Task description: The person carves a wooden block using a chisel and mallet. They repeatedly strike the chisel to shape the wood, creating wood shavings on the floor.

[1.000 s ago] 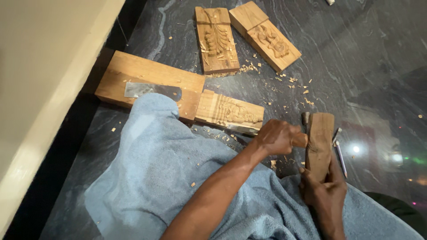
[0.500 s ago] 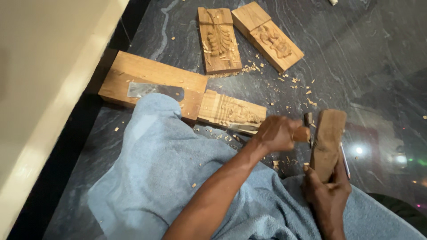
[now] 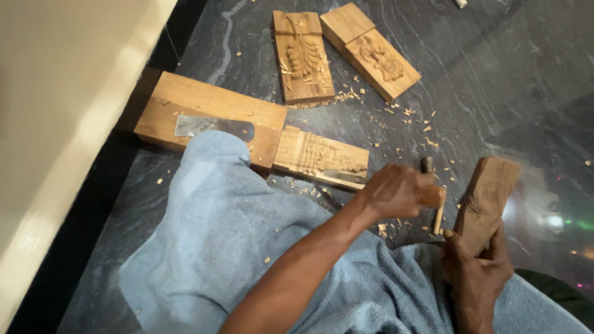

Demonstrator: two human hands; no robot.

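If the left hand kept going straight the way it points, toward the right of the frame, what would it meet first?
Probably the wood block held upright by the right hand. The left hand, gripping a small tool, points that way with only a narrow gap of dark floor between; depth is hard to judge.

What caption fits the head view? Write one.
Left hand grips a wooden-handled chisel; right hand holds a brown wooden block.

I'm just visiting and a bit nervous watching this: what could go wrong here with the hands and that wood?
1. The left hand grips a chisel-like tool right beside the right hand; a slip could probably cut it.
2. The wooden block stands tilted, held only at its lower end, so it might twist.
3. Wood chips litter the floor near the carved panels.
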